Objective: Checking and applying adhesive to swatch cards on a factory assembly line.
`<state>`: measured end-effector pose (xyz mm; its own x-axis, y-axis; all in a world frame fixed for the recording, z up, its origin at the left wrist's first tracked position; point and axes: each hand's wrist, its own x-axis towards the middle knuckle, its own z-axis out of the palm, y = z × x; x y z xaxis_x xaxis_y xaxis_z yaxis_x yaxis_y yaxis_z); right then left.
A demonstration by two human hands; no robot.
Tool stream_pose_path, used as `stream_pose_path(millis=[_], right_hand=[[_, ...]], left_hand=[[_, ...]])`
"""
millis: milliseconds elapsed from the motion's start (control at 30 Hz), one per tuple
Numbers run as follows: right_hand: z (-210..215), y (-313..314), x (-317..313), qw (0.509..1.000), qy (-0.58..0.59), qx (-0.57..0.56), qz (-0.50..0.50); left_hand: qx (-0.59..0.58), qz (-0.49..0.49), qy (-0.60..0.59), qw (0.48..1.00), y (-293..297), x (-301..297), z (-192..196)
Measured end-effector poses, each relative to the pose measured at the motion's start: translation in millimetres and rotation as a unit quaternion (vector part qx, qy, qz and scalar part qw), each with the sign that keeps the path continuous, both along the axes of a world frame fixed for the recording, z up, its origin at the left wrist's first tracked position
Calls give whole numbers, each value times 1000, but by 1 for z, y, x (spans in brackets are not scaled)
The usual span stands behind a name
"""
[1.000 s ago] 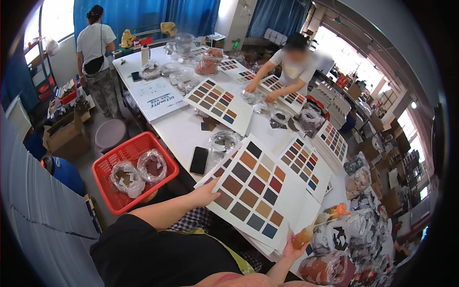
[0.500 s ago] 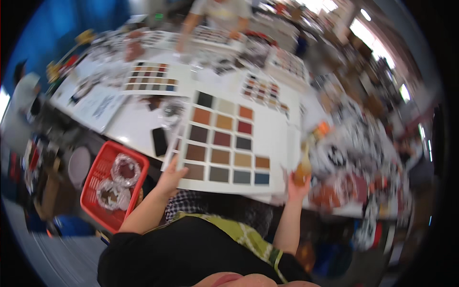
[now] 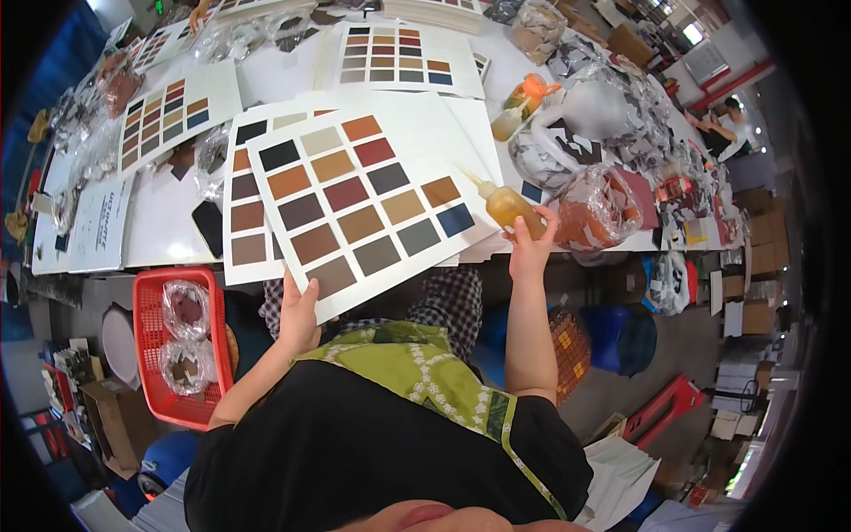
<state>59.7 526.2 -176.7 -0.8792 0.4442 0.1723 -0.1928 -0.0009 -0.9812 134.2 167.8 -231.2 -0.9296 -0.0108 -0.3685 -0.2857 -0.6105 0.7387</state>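
Note:
My left hand (image 3: 300, 310) is closed on the lower left corner of a white swatch card (image 3: 417, 133), thumb on top. Rows of coloured squares, from black and beige to brown, red and blue, cover much of it. Another swatch card (image 3: 239, 266) lies under it, sticking out on the left. My right hand (image 3: 530, 238) grips a glue bottle (image 3: 512, 211), squeezable and filled with amber liquid. Its thin nozzle points up and left over the card's right side. A second amber bottle (image 3: 508, 122) is on the table beyond.
More swatch cards (image 3: 456, 84) lie across the white table (image 3: 266, 66). Bagged swatch pieces (image 3: 589, 217) crowd its right side, by an orange-topped bottle (image 3: 530, 91). A dark phone (image 3: 208, 226) rests near the front edge. A red basket (image 3: 146, 346) with plastic-wrapped bundles stands at lower left.
The held card has tilted, its right side now higher, and shifted left, showing more of the card underneath. The glue bottle has moved left, its nozzle now over the card. My view has shifted.

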Motion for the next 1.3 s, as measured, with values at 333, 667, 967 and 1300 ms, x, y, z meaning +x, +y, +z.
stream_pose_path(millis=[333,667,967,1300], right_hand=[[-20,-34,-21,993,-70,79,-52],[-31,-30,-22,989,-81,109,-66],[-37,-27,-24,985,-66,138,-76],[-61,-9,-30,966,-27,242,-86]], left_hand=[[25,-102,-5,994,-20,8,-10],[25,-116,-13,993,-22,6,-15],[14,-116,-13,993,-23,4,-13],[27,-120,1,992,-23,3,-14]])
